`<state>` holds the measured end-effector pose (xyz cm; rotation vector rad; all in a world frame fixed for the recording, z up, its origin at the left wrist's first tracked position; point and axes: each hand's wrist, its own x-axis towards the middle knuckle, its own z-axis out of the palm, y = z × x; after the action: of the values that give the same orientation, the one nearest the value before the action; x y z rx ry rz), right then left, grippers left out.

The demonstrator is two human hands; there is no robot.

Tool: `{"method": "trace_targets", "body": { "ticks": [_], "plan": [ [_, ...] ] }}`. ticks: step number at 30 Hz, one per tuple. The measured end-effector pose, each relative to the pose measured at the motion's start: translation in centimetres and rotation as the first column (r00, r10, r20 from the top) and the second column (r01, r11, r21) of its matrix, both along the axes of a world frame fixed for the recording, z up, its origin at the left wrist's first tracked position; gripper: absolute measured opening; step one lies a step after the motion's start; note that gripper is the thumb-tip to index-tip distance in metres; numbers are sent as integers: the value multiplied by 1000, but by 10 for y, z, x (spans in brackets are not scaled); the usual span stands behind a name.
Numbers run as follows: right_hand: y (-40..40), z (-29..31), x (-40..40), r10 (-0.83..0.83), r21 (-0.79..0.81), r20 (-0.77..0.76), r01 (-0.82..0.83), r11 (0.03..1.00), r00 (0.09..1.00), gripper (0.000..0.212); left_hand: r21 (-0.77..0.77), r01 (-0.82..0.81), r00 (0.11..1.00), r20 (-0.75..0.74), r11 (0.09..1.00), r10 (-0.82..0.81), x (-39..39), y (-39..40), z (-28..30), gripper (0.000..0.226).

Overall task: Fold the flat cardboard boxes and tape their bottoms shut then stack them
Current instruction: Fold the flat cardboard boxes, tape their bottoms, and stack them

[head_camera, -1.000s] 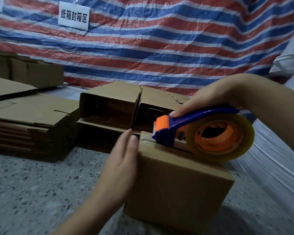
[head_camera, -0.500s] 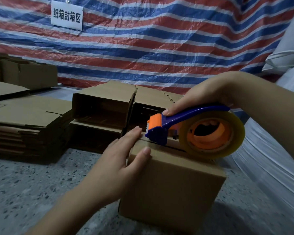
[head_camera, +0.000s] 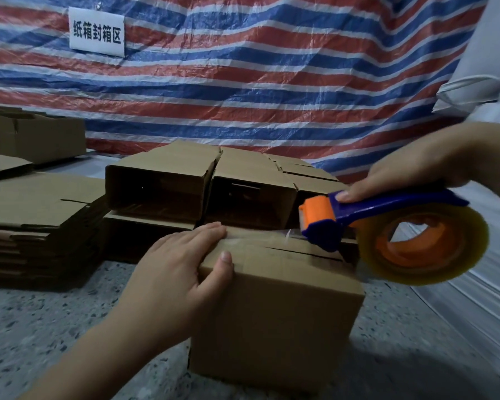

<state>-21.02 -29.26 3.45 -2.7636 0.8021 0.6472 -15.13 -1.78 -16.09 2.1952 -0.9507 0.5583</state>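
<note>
A folded brown cardboard box (head_camera: 274, 321) stands on the speckled floor in front of me, flap seam facing up. My left hand (head_camera: 179, 267) lies on its near left top corner, fingers flat on top, thumb down the front, pressing the end of a clear tape strip. My right hand (head_camera: 410, 166) grips the blue handle of a tape dispenser (head_camera: 387, 226) with an orange head and a yellowish tape roll. Its head rests on the box top toward the right, with tape stretched from it to my left hand.
Taped boxes (head_camera: 202, 186) lie stacked on their sides just behind. A pile of flat cardboard blanks (head_camera: 32, 223) sits at the left, with another box (head_camera: 38, 137) behind it. A striped tarp with a white sign (head_camera: 97, 31) hangs at the back. White sheeting (head_camera: 474, 298) lies at the right.
My left hand climbed from the box's side onto its top corner and now pins the tape end. The dispenser has slid right along the seam, drawing tape out.
</note>
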Motion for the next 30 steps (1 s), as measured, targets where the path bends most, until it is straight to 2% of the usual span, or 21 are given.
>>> {"method": "trace_targets", "body": {
  "ticks": [4, 8, 10, 12, 14, 19, 23, 26, 30],
  "plan": [
    [-4, -20, -7, 48, -5, -4, -48, 999, 999, 108, 153, -8, 1000, 4, 988, 7, -2, 2, 18, 74],
    [-2, -24, -11, 64, 6, 33, -64, 998, 997, 95, 364, -114, 987, 149, 924, 63, -6, -12, 41, 55],
    [-1, -24, -11, 70, 4, 29, -70, 998, 997, 95, 426, -90, 989, 145, 900, 30, -14, -24, 45, 65],
    [-2, -25, -9, 77, 0, 25, -77, 997, 997, 98, 467, -25, 995, 102, 884, -25, -25, -34, 44, 91],
    [-6, -26, -8, 78, -1, 31, -78, 997, 996, 99, 517, -42, 989, 145, 855, -39, -31, -41, 38, 107],
    [-22, -25, -6, 69, 78, 10, -69, 995, 998, 111, 513, -107, 953, 296, 852, -59, -24, -40, 31, 114],
    [-45, -13, -29, 48, 71, -21, -47, 996, 999, 81, 519, -106, 958, 281, 848, -52, -27, -39, 32, 117],
    [-59, -13, -46, 31, 18, -47, -31, 999, 998, 88, 529, -107, 969, 247, 842, -31, -29, -39, 33, 115],
    [-62, -34, -47, 34, 33, -86, -31, 999, 996, 87, 558, -70, 984, 175, 827, -35, -29, -39, 38, 105]
  ]
}}
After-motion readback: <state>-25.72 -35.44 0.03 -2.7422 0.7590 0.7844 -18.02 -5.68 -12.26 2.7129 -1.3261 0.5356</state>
